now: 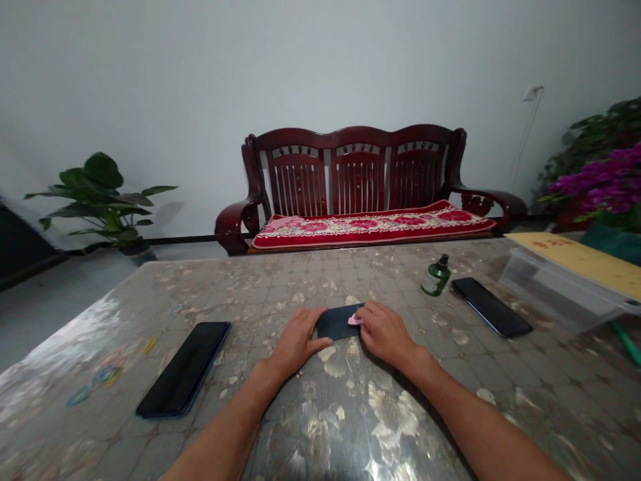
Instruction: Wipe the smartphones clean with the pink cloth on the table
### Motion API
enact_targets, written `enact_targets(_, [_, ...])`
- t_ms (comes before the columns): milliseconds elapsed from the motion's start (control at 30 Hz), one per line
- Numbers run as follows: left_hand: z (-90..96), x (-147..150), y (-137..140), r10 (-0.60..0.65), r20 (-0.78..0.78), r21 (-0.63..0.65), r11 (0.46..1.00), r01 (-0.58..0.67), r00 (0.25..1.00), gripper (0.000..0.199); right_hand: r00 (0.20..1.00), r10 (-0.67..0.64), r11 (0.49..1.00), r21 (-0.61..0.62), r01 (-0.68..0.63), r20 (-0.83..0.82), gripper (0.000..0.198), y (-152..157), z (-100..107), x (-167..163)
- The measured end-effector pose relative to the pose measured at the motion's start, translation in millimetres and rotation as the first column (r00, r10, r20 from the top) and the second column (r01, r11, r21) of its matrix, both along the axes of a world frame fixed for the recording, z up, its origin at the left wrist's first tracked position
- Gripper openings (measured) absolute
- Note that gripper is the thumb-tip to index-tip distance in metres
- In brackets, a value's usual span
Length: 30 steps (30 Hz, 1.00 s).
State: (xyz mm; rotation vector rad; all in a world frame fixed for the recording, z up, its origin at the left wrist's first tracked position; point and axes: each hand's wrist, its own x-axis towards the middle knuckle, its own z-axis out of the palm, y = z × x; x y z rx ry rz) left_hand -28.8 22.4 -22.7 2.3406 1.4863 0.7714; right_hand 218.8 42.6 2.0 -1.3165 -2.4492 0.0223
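A dark, flat phone (336,323) lies crosswise on the table between my hands. My left hand (299,336) grips its left end, thumb along the near edge and fingers at the far side. In my right hand (383,329) a small pink cloth (355,321) is pinched and pressed on the phone's right part. The fingers of that hand cover the phone's right end and most of the cloth.
On the patterned table (280,280) a second phone (185,367) lies left, near several colored bands (105,376). To the right are a green bottle (435,275), a third phone (491,306) and a clear plastic box (555,287). A wooden bench (350,140) stands behind.
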Motion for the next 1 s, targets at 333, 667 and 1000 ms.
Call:
enact_targets(333, [18.7,13.9,1.5,0.012,-0.195,0.033,0.999,-0.005,0.981,0.033,0.906,-0.156,0.962,0.149,0.230,-0.393,0.021,13.9,2.9,15.4])
enact_targets(667, [19.7,16.7,0.2,0.067,-0.121,0.013,0.998,-0.066,0.990,0.034,0.954,-0.054,0.972,0.201,0.117,-0.295,0.022,-1.8,1.6,-4.3])
enact_targets(1000, [18.6,18.9,0.7,0.100,-0.233,0.014,0.995,-0.099,0.967,0.031,0.975,0.021,0.980,0.197,0.023,-0.219,0.024,-1.4,-1.6,-8.7])
